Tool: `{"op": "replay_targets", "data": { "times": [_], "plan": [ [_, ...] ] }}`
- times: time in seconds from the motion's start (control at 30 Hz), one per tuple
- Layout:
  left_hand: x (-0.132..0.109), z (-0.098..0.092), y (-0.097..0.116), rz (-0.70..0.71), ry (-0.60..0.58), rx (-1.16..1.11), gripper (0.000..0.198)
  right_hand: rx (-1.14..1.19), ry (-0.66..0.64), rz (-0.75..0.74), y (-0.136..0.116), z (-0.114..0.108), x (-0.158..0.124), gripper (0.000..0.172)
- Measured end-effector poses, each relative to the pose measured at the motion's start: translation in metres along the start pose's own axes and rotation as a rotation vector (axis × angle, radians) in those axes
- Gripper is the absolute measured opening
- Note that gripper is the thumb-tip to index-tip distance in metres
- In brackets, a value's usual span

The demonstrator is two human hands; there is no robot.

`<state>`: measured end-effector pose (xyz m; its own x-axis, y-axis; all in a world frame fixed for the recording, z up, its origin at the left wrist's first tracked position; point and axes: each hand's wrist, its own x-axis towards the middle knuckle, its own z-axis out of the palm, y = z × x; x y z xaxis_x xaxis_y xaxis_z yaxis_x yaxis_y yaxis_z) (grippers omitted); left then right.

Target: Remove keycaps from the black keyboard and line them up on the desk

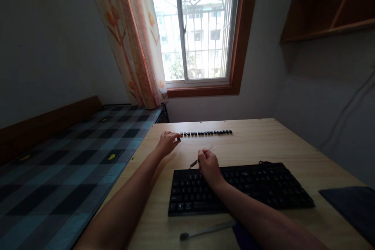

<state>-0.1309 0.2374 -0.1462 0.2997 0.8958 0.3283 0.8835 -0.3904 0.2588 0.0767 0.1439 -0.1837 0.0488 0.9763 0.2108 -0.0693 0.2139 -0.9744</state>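
Note:
A black keyboard (pixel 249 187) lies on the wooden desk (pixel 263 144). Beyond it runs a row of several small black keycaps (pixel 206 133). My left hand (pixel 168 142) reaches to the left end of that row, fingertips pinched on a keycap (pixel 178 139). My right hand (pixel 208 166) hovers over the keyboard's upper left part, closed around a thin wire keycap puller (pixel 202 157) whose ends stick out either side of the fist.
A small brush (pixel 205 231) lies at the desk's near edge. A dark mat (pixel 350 207) sits at the right. A bed with a checked cover (pixel 67 164) stands left of the desk. Window and curtain are behind; a wooden shelf hangs upper right.

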Motion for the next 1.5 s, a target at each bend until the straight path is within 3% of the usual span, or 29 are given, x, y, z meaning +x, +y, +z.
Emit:
{"op": "replay_targets", "data": {
  "times": [0.17, 0.53, 0.9, 1.17, 1.5],
  "plan": [
    [0.007, 0.023, -0.016, 0.014, 0.021, 0.049, 0.032, 0.023, -0.015, 0.014, 0.000, 0.001, 0.001, 0.033],
    [0.033, 0.027, -0.047, 0.012, 0.010, 0.024, 0.034, 0.028, -0.051, 0.051, -0.003, 0.001, -0.002, 0.035],
    [0.041, 0.029, -0.056, -0.008, -0.049, 0.061, 0.041, 0.023, -0.048, 0.051, -0.004, 0.000, -0.002, 0.034],
    [0.037, 0.020, -0.055, -0.008, -0.111, 0.042, 0.045, 0.030, -0.044, 0.035, -0.003, 0.001, -0.002, 0.034],
    [0.036, 0.021, -0.049, -0.047, -0.086, 0.023, 0.040, 0.015, -0.059, 0.020, 0.001, 0.001, -0.002, 0.034]
  ]
}}
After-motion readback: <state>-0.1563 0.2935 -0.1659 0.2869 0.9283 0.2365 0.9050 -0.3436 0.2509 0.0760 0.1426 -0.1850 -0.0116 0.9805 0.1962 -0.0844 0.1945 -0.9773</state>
